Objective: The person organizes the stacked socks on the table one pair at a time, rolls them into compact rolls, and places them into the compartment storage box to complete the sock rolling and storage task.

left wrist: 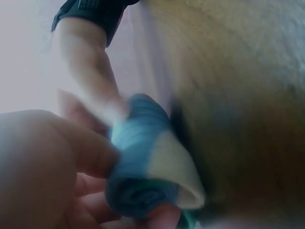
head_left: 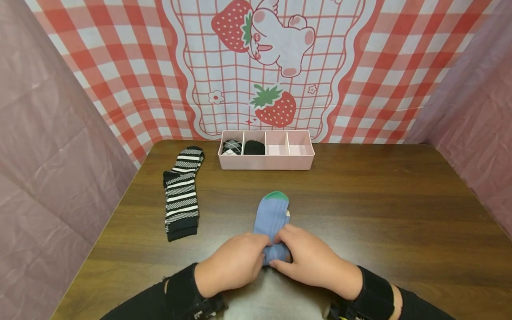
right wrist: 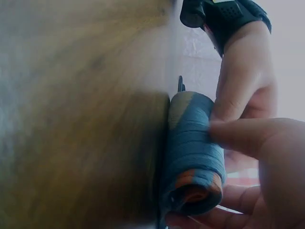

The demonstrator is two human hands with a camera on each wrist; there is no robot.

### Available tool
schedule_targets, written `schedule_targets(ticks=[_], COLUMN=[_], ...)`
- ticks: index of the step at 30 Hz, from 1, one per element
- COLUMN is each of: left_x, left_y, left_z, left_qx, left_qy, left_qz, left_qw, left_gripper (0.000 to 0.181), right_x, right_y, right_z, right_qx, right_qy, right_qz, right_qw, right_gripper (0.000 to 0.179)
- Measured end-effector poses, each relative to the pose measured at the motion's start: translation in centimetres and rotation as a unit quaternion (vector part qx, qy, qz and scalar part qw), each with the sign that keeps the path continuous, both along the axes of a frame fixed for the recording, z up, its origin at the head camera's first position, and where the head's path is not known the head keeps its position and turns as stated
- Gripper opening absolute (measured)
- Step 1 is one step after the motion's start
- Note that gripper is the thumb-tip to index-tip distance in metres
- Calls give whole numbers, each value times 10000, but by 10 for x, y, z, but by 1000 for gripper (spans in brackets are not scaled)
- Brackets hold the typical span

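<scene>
Readable text — none | left wristband (head_left: 182, 291): pale marks (head_left: 198, 314) — too small to read

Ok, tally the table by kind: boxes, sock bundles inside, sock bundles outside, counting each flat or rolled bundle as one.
Box: 1
Inside, checked bundle and black bundle: 2
Outside, striped bundle and blue bundle: 2
Total: 5

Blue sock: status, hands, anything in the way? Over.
Left hand and right hand holding blue sock. Near end rolled, far end unrolled. Striped sock off left, out of the way.
</scene>
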State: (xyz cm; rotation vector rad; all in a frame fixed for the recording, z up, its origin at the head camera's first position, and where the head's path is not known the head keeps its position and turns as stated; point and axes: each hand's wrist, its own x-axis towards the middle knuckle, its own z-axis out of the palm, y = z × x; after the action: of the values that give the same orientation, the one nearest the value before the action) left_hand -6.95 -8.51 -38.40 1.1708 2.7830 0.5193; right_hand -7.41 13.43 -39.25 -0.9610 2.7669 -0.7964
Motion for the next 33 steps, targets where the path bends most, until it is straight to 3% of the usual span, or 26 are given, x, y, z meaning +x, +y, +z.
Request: schedule_targets(ticks=[3, 7, 12, 21, 33], left_x=[-3, -5, -5, -3, 1], left_y=[-2, -3, -2, -3, -1], left_z=[1, -2, -6, -4, 3], left_qx=[216, 502, 722, 724, 251], left_qy=[-540, -640, -407, 25, 645], left_qz=[134, 96, 114, 168, -321], left_qw=[9982, 9966, 9965, 9972, 9971], left_gripper=[14, 12, 10, 10, 37], right_x=[0, 1, 2, -2, -9], right_y=[0, 1, 1, 3, 6], right_z=[1, 1, 0, -1, -1], right_qx=[127, 245, 256, 44, -230], right_qy=[-20, 109, 247, -238, -964], right_qz=[103, 195, 235, 314, 197], right_qw=[9999, 9995, 9991, 9992, 9949], right_gripper=[38, 37, 34, 33, 19])
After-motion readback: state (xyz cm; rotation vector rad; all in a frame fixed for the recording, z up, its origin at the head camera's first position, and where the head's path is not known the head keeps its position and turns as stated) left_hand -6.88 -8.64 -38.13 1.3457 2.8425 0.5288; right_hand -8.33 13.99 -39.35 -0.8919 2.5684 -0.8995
